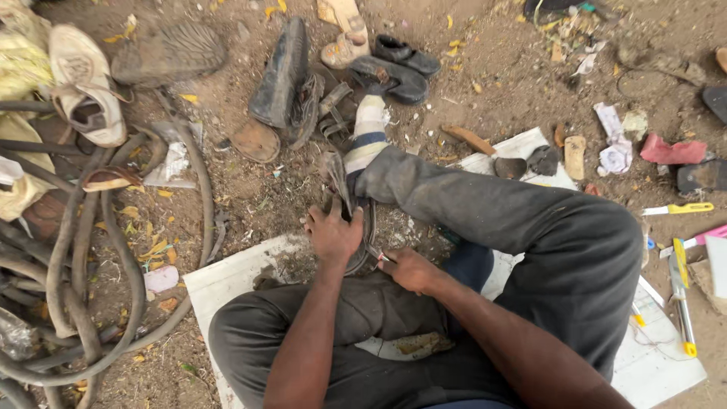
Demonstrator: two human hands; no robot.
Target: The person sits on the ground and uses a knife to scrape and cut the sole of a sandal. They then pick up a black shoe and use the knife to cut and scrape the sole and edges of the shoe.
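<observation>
A white board (227, 280) is spread on the bare dirt ground (250, 189), and a person is seated on it in dark grey trousers (545, 242), one knee folded close and the other leg stretched forward. Just past the folded knee, a worn dark sandal (362, 235) is pinned upright against the socked foot (367, 136) of the stretched leg. The left hand (332, 233) is laid over the sandal's sole, fingers bent and pressed around it. The right hand (409, 270) is closed in a pinch at the sandal's lower edge, where a small metal tool (377, 255) is gripped; its kind cannot be told. To the right, yellow-handled knives (679, 208) are laid on the board and ground. To the left, thick rubber hoses (91, 303) are heaped in loops. Farther off, old shoes (284, 76) and a white sneaker (83, 83) are scattered across the dirt.
</observation>
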